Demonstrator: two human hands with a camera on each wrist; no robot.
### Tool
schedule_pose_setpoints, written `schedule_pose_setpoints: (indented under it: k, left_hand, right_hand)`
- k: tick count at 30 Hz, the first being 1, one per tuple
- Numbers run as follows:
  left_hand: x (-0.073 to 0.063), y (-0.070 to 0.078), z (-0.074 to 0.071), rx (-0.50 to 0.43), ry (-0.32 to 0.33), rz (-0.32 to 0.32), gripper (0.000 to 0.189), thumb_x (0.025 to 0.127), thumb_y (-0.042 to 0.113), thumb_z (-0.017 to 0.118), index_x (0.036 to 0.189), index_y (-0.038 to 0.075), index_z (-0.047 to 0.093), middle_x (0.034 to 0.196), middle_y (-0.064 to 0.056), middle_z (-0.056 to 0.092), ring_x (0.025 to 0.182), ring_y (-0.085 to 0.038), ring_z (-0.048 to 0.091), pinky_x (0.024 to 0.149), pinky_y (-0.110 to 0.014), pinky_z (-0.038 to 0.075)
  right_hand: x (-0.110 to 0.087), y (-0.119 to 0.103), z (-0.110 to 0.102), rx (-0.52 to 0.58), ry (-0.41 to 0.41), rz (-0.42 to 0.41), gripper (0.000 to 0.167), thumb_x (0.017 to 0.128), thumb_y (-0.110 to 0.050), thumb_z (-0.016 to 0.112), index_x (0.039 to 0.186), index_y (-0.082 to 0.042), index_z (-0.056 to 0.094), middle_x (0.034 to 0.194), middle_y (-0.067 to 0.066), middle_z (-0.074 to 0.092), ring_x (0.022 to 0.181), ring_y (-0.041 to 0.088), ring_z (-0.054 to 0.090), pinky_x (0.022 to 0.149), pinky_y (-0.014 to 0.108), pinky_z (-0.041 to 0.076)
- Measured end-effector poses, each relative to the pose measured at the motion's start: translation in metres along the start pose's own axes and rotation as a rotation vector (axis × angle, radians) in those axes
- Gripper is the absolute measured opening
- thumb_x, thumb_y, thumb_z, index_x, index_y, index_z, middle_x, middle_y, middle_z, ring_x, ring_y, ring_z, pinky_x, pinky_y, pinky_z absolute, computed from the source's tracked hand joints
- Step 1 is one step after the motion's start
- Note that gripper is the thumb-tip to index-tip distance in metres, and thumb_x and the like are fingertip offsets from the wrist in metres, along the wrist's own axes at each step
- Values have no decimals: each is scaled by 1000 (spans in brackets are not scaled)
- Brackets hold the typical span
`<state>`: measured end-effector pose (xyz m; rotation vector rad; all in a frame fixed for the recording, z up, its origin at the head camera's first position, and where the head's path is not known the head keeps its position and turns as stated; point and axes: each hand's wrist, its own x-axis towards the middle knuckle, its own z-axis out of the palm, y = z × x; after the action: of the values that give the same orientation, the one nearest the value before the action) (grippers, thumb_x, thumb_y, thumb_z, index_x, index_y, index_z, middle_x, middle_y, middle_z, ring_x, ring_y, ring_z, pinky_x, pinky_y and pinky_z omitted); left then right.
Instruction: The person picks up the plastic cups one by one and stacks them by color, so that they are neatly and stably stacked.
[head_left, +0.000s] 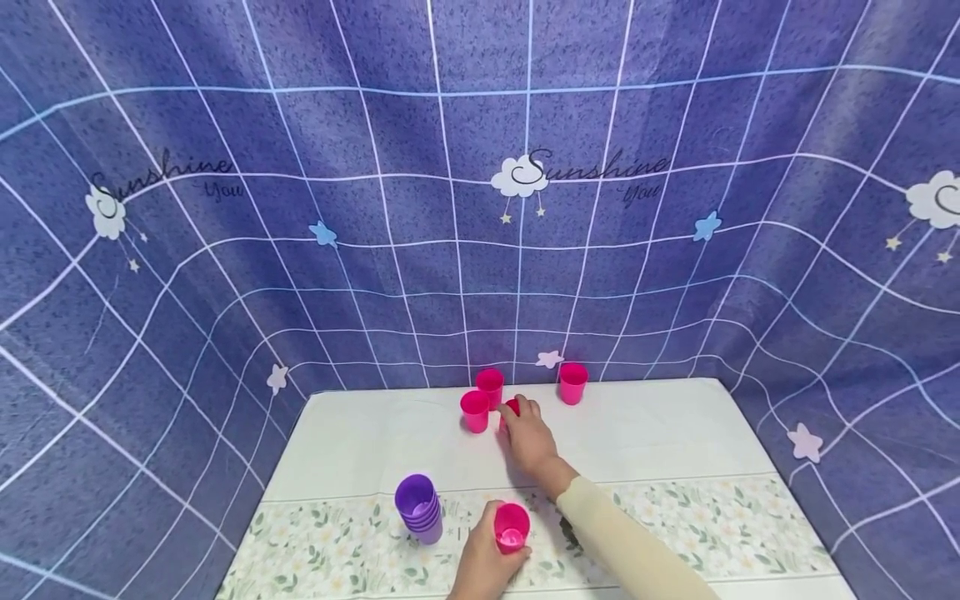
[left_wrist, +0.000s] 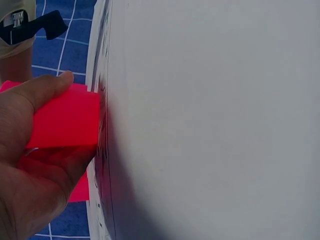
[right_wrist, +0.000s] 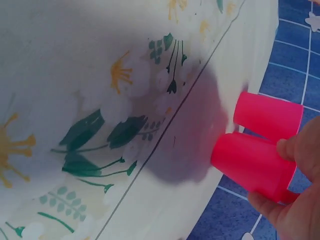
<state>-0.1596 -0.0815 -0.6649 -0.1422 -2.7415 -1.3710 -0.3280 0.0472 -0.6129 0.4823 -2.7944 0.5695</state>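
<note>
Near the table's front, my left hand (head_left: 483,554) grips a pink cup (head_left: 512,528) with its mouth up, thumb and fingers around its sides. Farther back, my right hand (head_left: 531,437) grips another pink cup (right_wrist: 255,165) by its rim, mostly covered by the hand in the head view. Just left of that cup stand two more pink cups, one in front (head_left: 475,412) and one behind (head_left: 490,384). Left of my left hand is a stack of purple cups (head_left: 418,508), nested and mouth up.
One more pink cup (head_left: 573,383) stands alone at the back edge, right of my right hand. The white table cover (head_left: 375,433) has a floral band (head_left: 330,542) across it. A blue gridded curtain (head_left: 480,275) encloses the back and sides.
</note>
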Motion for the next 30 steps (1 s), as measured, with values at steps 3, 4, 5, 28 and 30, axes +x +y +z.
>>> schedule_pose_setpoints:
  k: [3,4,5,28,30]
  left_hand:
    - [1,1,-1,-24,-26,-18,76,70,24,96,134,20,55,118,-4,76,110,-23,73,98,-45,61]
    - [1,2,-1,-28,-33,-20,76,70,23,96,134,19,54,119,-4,75,111,-24,73,98,-45,61]
    - [1,2,-1,-33,-40,-22,76,70,23,96,134,19,54,119,-4,75,111,-24,73,98,-45,61]
    - [0,4,-4,-53,-52,-30,74,71,22,95,132,21,54,119,-4,76,112,-24,73,99,-45,61]
    - [0,4,-5,-56,-56,-32,74,71,22,95,132,21,54,119,-3,76,112,-24,73,99,-44,60]
  right_hand:
    - [-4,-1,-7,13,14,35,48,101,-18,69,148,-14,59,147,22,51,132,39,51,93,51,66]
    - [-6,-1,-10,21,16,52,50,100,-18,70,149,-13,57,147,21,50,132,40,50,94,51,65]
    - [-7,-2,-12,30,19,70,53,100,-19,70,150,-12,56,147,21,50,133,40,50,96,51,64]
    - [-38,4,-44,180,274,23,49,84,-20,78,131,-9,69,127,13,60,117,32,58,89,42,64]
    - [-41,3,-46,184,281,14,48,84,-19,76,130,-10,69,127,12,61,116,31,59,88,42,64]
